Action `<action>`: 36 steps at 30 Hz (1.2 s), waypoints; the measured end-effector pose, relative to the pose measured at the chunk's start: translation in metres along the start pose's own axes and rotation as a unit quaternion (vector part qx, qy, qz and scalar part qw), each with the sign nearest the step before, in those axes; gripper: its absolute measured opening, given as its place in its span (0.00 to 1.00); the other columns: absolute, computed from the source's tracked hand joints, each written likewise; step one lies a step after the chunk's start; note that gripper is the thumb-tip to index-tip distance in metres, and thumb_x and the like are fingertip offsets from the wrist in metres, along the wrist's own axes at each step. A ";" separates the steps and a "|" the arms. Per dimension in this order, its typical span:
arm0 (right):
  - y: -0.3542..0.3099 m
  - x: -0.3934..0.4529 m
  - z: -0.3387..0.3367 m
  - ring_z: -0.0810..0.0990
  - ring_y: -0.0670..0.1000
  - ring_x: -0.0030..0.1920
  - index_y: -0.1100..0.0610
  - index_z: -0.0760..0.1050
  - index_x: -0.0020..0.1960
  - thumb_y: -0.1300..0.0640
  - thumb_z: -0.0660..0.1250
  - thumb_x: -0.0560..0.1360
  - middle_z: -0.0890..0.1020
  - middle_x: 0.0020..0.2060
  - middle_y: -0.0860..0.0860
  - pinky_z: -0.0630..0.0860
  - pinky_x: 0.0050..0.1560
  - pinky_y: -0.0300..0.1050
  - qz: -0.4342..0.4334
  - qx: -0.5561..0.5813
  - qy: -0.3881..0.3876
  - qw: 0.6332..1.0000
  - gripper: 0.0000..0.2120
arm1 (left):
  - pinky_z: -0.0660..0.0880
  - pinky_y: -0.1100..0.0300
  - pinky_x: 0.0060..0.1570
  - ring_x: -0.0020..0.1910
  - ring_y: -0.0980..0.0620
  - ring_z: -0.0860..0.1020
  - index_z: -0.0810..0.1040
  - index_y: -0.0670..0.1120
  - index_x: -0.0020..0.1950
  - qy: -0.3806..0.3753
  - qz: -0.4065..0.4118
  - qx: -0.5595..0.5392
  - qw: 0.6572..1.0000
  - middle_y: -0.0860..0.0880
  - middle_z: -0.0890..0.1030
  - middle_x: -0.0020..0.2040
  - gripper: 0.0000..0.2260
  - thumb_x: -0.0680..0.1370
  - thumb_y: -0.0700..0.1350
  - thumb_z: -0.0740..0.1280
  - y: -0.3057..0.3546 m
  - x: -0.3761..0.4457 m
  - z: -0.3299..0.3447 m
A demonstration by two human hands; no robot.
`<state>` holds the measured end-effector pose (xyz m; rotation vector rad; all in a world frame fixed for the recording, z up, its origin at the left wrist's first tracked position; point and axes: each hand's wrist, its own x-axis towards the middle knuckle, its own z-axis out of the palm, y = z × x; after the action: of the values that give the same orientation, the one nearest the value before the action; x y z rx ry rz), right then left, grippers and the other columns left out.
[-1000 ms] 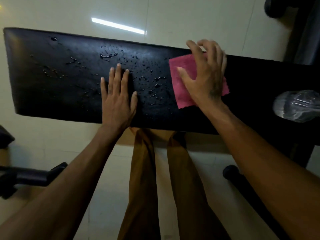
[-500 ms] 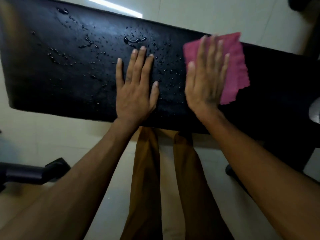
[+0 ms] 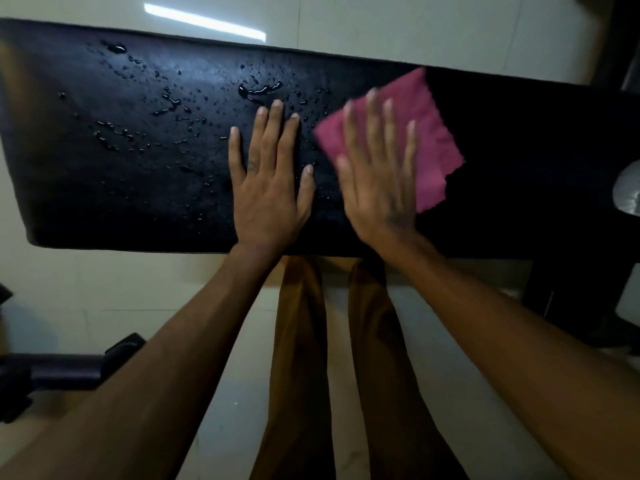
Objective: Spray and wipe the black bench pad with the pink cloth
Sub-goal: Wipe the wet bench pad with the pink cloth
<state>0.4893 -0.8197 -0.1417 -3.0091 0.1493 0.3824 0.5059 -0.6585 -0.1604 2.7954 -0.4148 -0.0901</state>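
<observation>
Currently both hands lie flat on the black bench pad (image 3: 104,188), which runs across the view from the left edge to the right. Left hand (image 3: 268,188) is palm down on the bare pad, fingers straight and slightly spread, holding nothing. Right hand (image 3: 379,181) sits just beside it to the right, fingers straight and spread, pressing the pink cloth (image 3: 429,133) flat against the pad; it is blurred, no curl or pinch visible. Cloth lies near the pad's middle, its far and right parts showing beyond the fingers, with a ragged right edge. Water droplets (image 3: 258,91) bead on the pad left of the cloth and around the left hand's fingertips, more scattered further left. Pad right of the cloth looks dark, no drops to make out. At the right edge of the view a shiny clear object (image 3: 628,192) rests on the pad, mostly cut off, cannot tell what it is. Brown trouser legs (image 3: 301,341) and pale floor tiles (image 3: 346,26) below.
</observation>
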 end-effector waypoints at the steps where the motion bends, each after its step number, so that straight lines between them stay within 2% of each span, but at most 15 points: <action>1: 0.010 -0.024 0.002 0.50 0.59 0.80 0.53 0.50 0.81 0.46 0.47 0.84 0.53 0.80 0.58 0.44 0.78 0.64 -0.086 -0.007 -0.025 0.996 0.27 | 0.47 0.41 0.79 0.81 0.45 0.55 0.60 0.43 0.80 -0.002 -0.002 -0.001 1.000 0.42 0.59 0.81 0.26 0.84 0.52 0.55 -0.001 0.000 0.000; 4: 0.065 -0.052 0.003 0.49 0.58 0.80 0.48 0.50 0.81 0.46 0.49 0.84 0.53 0.81 0.55 0.43 0.76 0.69 -0.119 -0.010 -0.063 0.991 0.27 | 0.47 0.42 0.79 0.81 0.45 0.55 0.61 0.44 0.80 0.004 -0.010 -0.011 1.000 0.43 0.59 0.81 0.25 0.84 0.50 0.55 -0.001 0.000 -0.001; 8: 0.058 -0.033 0.005 0.48 0.56 0.81 0.47 0.50 0.81 0.43 0.45 0.83 0.52 0.81 0.53 0.45 0.74 0.73 0.233 0.019 0.026 0.972 0.27 | 0.47 0.42 0.79 0.81 0.46 0.55 0.61 0.45 0.80 0.004 -0.017 -0.022 1.000 0.44 0.59 0.81 0.24 0.84 0.49 0.56 0.002 0.000 -0.004; 10: 0.012 -0.035 0.008 0.48 0.56 0.81 0.47 0.50 0.81 0.42 0.43 0.83 0.51 0.81 0.53 0.45 0.74 0.73 0.307 0.046 0.042 0.950 0.28 | 0.46 0.43 0.79 0.81 0.46 0.55 0.60 0.45 0.80 -0.004 -0.015 -0.023 1.000 0.44 0.59 0.81 0.25 0.84 0.49 0.56 0.000 0.000 -0.005; 13: -0.027 -0.073 0.016 0.46 0.57 0.80 0.48 0.49 0.81 0.42 0.42 0.83 0.50 0.81 0.55 0.42 0.75 0.72 0.167 0.057 -0.025 0.984 0.28 | 0.46 0.43 0.79 0.81 0.46 0.55 0.60 0.45 0.80 -0.008 -0.010 -0.028 1.000 0.43 0.59 0.81 0.24 0.84 0.49 0.56 -0.002 0.000 -0.005; 16: 0.016 -0.098 0.021 0.44 0.55 0.80 0.47 0.48 0.81 0.42 0.42 0.84 0.50 0.81 0.55 0.44 0.75 0.71 0.047 0.049 -0.051 0.996 0.27 | 0.48 0.41 0.79 0.81 0.45 0.55 0.61 0.44 0.80 -0.006 -0.008 -0.023 1.000 0.43 0.59 0.81 0.24 0.84 0.50 0.56 -0.003 0.000 -0.005; 18: 0.047 -0.100 0.019 0.46 0.57 0.80 0.48 0.51 0.81 0.44 0.44 0.84 0.52 0.81 0.56 0.46 0.75 0.71 0.158 0.049 -0.019 0.986 0.26 | 0.49 0.41 0.79 0.81 0.45 0.55 0.61 0.44 0.80 0.000 -0.004 -0.026 1.000 0.43 0.60 0.81 0.24 0.84 0.50 0.55 -0.002 -0.001 -0.004; 20: 0.053 -0.090 0.018 0.48 0.59 0.80 0.50 0.52 0.81 0.45 0.45 0.84 0.52 0.81 0.56 0.46 0.75 0.71 0.333 0.088 0.036 0.938 0.27 | 0.48 0.41 0.79 0.81 0.46 0.55 0.62 0.44 0.80 0.003 -0.011 -0.028 1.000 0.43 0.60 0.81 0.24 0.84 0.50 0.56 -0.001 -0.001 -0.003; 22: 0.022 -0.081 0.017 0.47 0.60 0.80 0.51 0.52 0.81 0.45 0.44 0.83 0.51 0.81 0.57 0.44 0.75 0.72 0.405 0.126 0.068 0.903 0.28 | 0.48 0.42 0.79 0.81 0.46 0.55 0.61 0.44 0.80 0.005 -0.024 -0.018 1.000 0.43 0.59 0.81 0.25 0.84 0.50 0.56 0.000 -0.001 -0.003; 24: -0.019 -0.092 0.020 0.46 0.61 0.80 0.51 0.50 0.81 0.43 0.44 0.84 0.49 0.81 0.57 0.42 0.75 0.71 0.336 0.122 0.029 0.933 0.28 | 0.48 0.42 0.79 0.81 0.46 0.54 0.60 0.44 0.80 0.002 -0.025 -0.012 1.000 0.44 0.58 0.81 0.25 0.84 0.50 0.56 0.001 0.000 -0.002; 26: -0.043 -0.120 0.027 0.42 0.60 0.80 0.50 0.47 0.81 0.42 0.43 0.83 0.46 0.80 0.56 0.39 0.75 0.70 0.147 0.072 -0.040 0.986 0.28 | 0.47 0.43 0.79 0.81 0.46 0.54 0.60 0.44 0.80 -0.002 -0.019 -0.015 1.000 0.43 0.58 0.81 0.25 0.84 0.50 0.56 0.000 0.000 -0.002; 29: 0.005 -0.130 0.031 0.38 0.54 0.79 0.47 0.47 0.81 0.46 0.49 0.82 0.48 0.80 0.54 0.37 0.77 0.62 -0.055 0.051 -0.064 0.995 0.28 | 0.46 0.43 0.79 0.81 0.46 0.54 0.60 0.44 0.80 0.000 -0.017 -0.016 1.000 0.43 0.58 0.81 0.25 0.84 0.50 0.56 -0.001 0.000 -0.002; 31: 0.049 -0.122 0.026 0.44 0.54 0.79 0.48 0.50 0.80 0.48 0.48 0.83 0.52 0.80 0.55 0.42 0.78 0.61 0.029 0.060 -0.030 0.997 0.26 | 0.45 0.44 0.79 0.81 0.46 0.54 0.60 0.44 0.80 -0.002 -0.018 -0.021 1.000 0.43 0.58 0.81 0.25 0.83 0.50 0.57 0.000 0.001 -0.002; 34: 0.067 -0.098 0.018 0.47 0.58 0.80 0.51 0.51 0.81 0.46 0.44 0.84 0.52 0.81 0.57 0.47 0.78 0.66 0.337 0.102 0.036 0.935 0.27 | 0.45 0.44 0.79 0.81 0.46 0.53 0.60 0.44 0.80 -0.001 -0.022 -0.020 1.000 0.43 0.58 0.81 0.25 0.83 0.49 0.58 0.000 0.001 -0.002; 36: 0.034 -0.081 0.015 0.47 0.60 0.80 0.52 0.50 0.82 0.42 0.43 0.83 0.49 0.81 0.58 0.44 0.77 0.67 0.366 0.100 0.026 0.925 0.29 | 0.45 0.44 0.79 0.81 0.46 0.53 0.60 0.44 0.80 0.001 -0.021 -0.024 0.999 0.43 0.58 0.81 0.26 0.83 0.49 0.58 0.000 0.001 -0.002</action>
<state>0.4042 -0.8446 -0.1384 -2.6469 1.2459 0.3103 0.5070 -0.6584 -0.1587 2.7565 -0.3478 -0.1062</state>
